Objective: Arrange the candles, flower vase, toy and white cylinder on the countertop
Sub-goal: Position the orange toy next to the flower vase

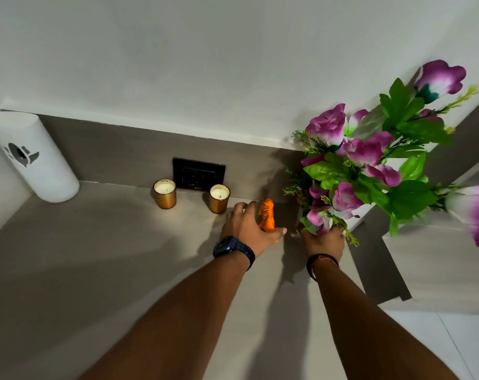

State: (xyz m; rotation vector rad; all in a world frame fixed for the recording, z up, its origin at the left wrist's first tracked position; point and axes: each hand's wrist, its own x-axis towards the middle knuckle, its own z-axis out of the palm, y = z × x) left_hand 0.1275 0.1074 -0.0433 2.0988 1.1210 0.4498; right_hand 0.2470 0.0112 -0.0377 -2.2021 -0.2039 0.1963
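An orange striped tiger toy (267, 215) stands on the grey countertop (109, 256) near the back wall, with my left hand (249, 229) closed around it. My right hand (324, 239) grips the flower vase just right of the toy; the vase itself is hidden behind my fingers and the purple flowers with green leaves (369, 165). Two gold candles (165, 193) (219, 199) stand side by side to the left of the toy, in front of a black socket. The white cylinder (32, 156) with a dark mark stands in the far left corner.
A black wall socket (198, 174) sits on the grey backsplash behind the candles. The countertop ends at a right edge (369, 270), with a lower pale surface and a tiled floor beyond. A white wall rises behind.
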